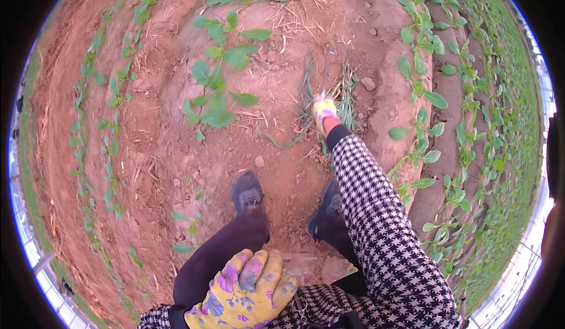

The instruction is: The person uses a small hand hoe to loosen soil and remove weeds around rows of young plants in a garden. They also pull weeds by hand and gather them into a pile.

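My right hand (324,108), in a yellow flowered glove, reaches forward and grips a thin-shafted hand tool (326,69). The tool's far end is by the soil, and its exact kind is too blurred to tell. Just right of the glove lies a clump of narrow-bladed grass (348,97), with a few looser blades on the left. My left hand (247,285), gloved alike, is held low before my lap with its back upward. Its fingers lie close together, and the palm is hidden. Leafy green seedlings (218,86) grow left of the tool.
My shoes (247,190) stand on reddish soil (282,205). Rows of seedlings (419,86) run along the right, with more plants (112,130) on the left. Dry straw (309,9) and a stone (367,84) lie on the ground ahead.
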Available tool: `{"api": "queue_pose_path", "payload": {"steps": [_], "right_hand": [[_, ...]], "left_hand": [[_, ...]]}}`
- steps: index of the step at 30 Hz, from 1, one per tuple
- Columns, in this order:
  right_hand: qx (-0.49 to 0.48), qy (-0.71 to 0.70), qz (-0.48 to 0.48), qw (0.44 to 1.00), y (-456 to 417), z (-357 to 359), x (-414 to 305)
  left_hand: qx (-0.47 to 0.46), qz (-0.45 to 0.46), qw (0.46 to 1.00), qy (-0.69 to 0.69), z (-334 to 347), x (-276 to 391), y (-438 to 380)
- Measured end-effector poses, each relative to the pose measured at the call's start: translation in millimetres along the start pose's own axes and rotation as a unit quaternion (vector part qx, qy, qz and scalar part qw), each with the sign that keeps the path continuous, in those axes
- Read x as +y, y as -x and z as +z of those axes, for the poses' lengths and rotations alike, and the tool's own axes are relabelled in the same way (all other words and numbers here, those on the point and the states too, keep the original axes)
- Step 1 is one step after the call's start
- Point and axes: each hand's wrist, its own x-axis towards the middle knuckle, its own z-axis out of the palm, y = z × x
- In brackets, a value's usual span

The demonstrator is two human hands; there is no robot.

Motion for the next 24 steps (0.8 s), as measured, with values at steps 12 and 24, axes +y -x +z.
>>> {"api": "queue_pose_path", "payload": {"steps": [12,24], "right_hand": [[-0.010,0.035,-0.022,0.999,175,-10,81],[-0.022,0.002,0.025,0.999,300,-8,165]], "left_hand": [[-0.042,0.043,0.997,0.052,-10,5,-4],[-0.016,0.067,0.997,0.027,-8,12,0]]}}
